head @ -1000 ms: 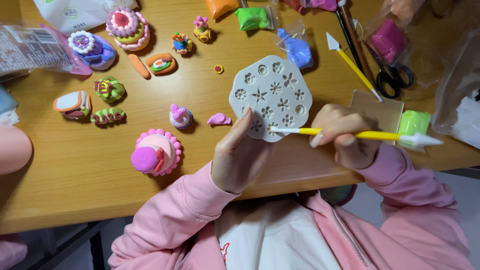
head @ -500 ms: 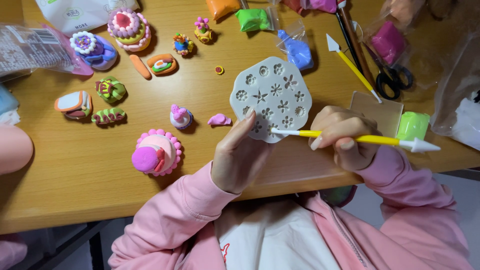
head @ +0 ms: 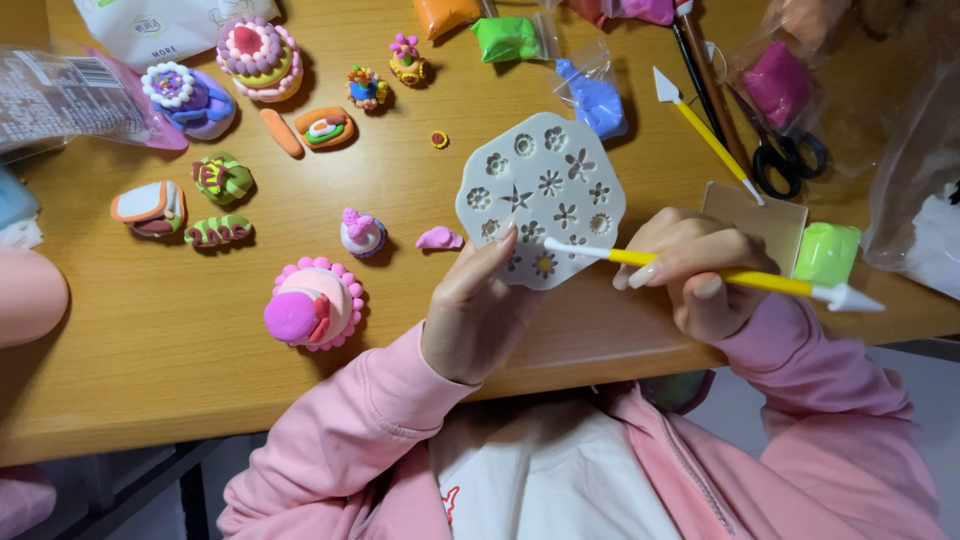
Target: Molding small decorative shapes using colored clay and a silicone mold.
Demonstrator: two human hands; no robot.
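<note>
- Grey flower mould (head: 545, 190) on the wooden table (head: 150, 370), close to the near edge, propped or pinned by the left hand (head: 475, 310); everything else placed from this mould.
- Left hand below and left of the mould, palm turned sideways, wrist bent back, fingertips (head: 505, 235) pressed on the mould's lower left rim; fingers extended rather than curled, steadying, not clutching.
- Right hand (head: 695, 275) below and right of the mould, fingers closed in a pen-style pinch round the yellow modelling tool (head: 700, 270); white tip (head: 552, 243) resting on or just over the small yellow-filled daisy cavity (head: 543, 263) at the mould's lower edge. Contact with the clay not certain from this view.
- Risk, as a judgement: too steep a tip angle likely to gouge or tear the soft yellow clay instead of lifting it clean.
- Risk: only light fingertip hold on one rim, so a sideways push from the tool likely to spin or slide the mould towards the near table edge.
- Risk: long rear end of the tool pointing away from the mould, just in front of the green clay block (head: 828, 252); a wrist swing could dent it.
- Risk: pink sleeve (head: 340, 420) below-left of the mould, near the pink frilled clay cake (head: 315, 305); a drawn-back elbow could squash the frill.
- Small pink clay piece (head: 438, 238) just left of the mould, beside the left fingertips, easily flattened by a shifted hand.
</note>
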